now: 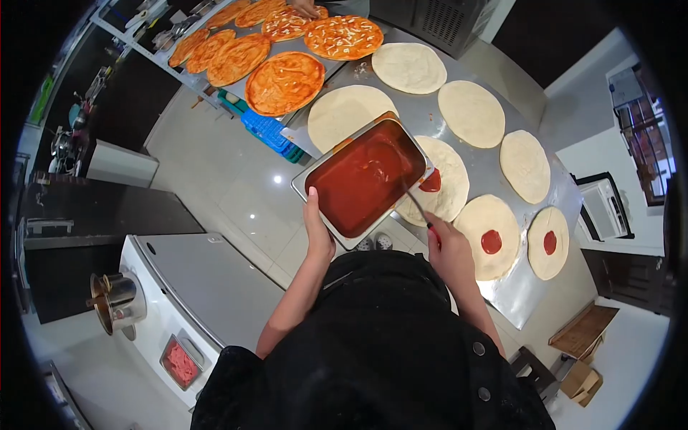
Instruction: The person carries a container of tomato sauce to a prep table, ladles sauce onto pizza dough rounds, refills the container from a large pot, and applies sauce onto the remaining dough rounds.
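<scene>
My left hand point(319, 233) is closed on the side of a rectangular metal pan point(349, 244) and holds it up, slightly tilted. Red sauce point(344, 190) fills much of the pan. With my right hand point(451, 254) I grip a utensil with a red handle and thin metal shaft point(416, 203), likely a ladle; its head is hidden in the sauce. Just behind the pan's right corner lies a dough round point(451, 161) with a red dollop. Two more rounds, a larger point(469, 222) and a smaller point(537, 261), carry central sauce dollops near my right hand.
Plain dough rounds point(471, 113) lie on the metal table point(512, 297). Several sauced rounds point(285, 82) are at the upper left, where another person's hand point(304, 7) reaches in. A blue crate point(265, 130) stands below. To my left, a white freezer point(215, 287) bears a metal pot point(122, 297).
</scene>
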A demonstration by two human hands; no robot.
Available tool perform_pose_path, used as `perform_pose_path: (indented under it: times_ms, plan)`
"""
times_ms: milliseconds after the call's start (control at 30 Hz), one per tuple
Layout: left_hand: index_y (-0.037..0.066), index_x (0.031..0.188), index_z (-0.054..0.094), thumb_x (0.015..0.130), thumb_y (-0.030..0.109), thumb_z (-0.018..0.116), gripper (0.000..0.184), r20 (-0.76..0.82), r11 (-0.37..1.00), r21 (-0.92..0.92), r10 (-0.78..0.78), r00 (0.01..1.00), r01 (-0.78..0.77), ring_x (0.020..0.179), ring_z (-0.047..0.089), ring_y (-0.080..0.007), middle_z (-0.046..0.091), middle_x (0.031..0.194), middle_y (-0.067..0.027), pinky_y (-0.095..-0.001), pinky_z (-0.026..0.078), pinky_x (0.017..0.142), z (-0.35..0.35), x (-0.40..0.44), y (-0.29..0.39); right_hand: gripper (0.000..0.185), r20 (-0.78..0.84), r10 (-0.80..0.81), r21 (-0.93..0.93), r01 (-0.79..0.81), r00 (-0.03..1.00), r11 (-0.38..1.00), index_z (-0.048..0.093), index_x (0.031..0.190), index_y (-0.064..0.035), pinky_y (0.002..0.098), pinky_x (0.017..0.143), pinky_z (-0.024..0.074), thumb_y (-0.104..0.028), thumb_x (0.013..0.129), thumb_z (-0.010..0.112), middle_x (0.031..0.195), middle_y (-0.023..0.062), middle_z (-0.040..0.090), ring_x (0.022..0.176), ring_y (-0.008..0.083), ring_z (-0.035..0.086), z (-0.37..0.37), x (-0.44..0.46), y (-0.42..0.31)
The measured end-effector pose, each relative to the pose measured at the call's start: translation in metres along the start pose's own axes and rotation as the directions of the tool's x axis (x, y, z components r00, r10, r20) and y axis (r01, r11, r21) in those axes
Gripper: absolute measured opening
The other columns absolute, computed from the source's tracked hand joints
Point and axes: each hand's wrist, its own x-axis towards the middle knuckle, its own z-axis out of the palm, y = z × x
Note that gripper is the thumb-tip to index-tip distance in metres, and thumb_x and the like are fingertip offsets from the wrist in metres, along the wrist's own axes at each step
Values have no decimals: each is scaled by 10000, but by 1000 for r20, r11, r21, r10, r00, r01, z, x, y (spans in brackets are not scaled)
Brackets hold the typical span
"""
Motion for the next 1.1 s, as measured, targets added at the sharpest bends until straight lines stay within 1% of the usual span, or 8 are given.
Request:
perform_pose_path:
  times_ms: [133,233,367,433,567,633,733,1100]
  plan:
    - [52,1264,433,895,518,437,595,-3,1000,6,29,1000,-28,1154,478,-221,492,1256,-112,-353,358,1005,5,-5,-5,285,151,-37,161,12,988,987,588,1099,-59,418,643,477,-56,818,536,840,189,626,737,371,606,-9,-5,-6]
    - [55,1253,443,893,516,445,585,-64,999,-1,37,997,-37,1150,478,-220,496,1250,-108,-355,356,1007,5,-6,-13,335,415,13,358,-176,910,917,542,1212,-62,242,603,440,-54,877,531,701,35,565,603,87,512,0,-2,11]
    - [56,1247,449,894,511,445,576,-143,999,7,35,989,-35,1144,485,-227,502,1243,-109,-360,362,1006,6,-11,-17,305,515,55,507,-356,855,785,575,1146,-41,289,620,466,-51,841,559,711,95,604,622,168,576,-8,9,17]
    - [57,1251,446,897,510,438,576,-143,999,-22,37,989,-41,1143,488,-231,502,1244,-111,-361,364,1006,9,-11,-19,314,672,117,525,-581,732,622,565,1165,-36,251,595,449,-51,851,562,683,34,558,616,78,511,-19,16,19]
    - [58,1262,437,903,509,421,576,-111,997,-70,29,993,-37,1144,492,-238,497,1254,-115,-363,371,1002,13,-15,-17,340,596,102,547,-496,796,674,552,1178,-39,280,586,452,-34,838,558,699,80,584,605,140,554,-23,22,23]
    - [42,1205,452,906,469,452,522,-134,991,-118,42,990,-58,1102,507,-216,514,1196,-114,-347,392,968,20,-18,-14,350,254,-28,397,-78,967,914,546,1177,-37,326,598,469,-26,827,540,756,148,613,634,247,605,-18,23,31]
    - [25,1155,463,910,430,481,474,-165,985,-155,55,985,-81,1067,519,-195,527,1147,-116,-332,412,934,29,-23,-9,334,105,-90,158,73,990,985,560,1147,-29,371,636,482,-38,814,535,826,203,618,703,342,612,-17,30,32]
    - [26,1175,430,906,458,480,512,-210,991,-117,33,977,-59,1095,484,-188,499,1170,-114,-334,373,958,9,-4,-12,313,422,-176,376,5,889,927,579,1137,-73,369,681,474,-74,825,555,823,201,615,704,341,588,-10,23,5]
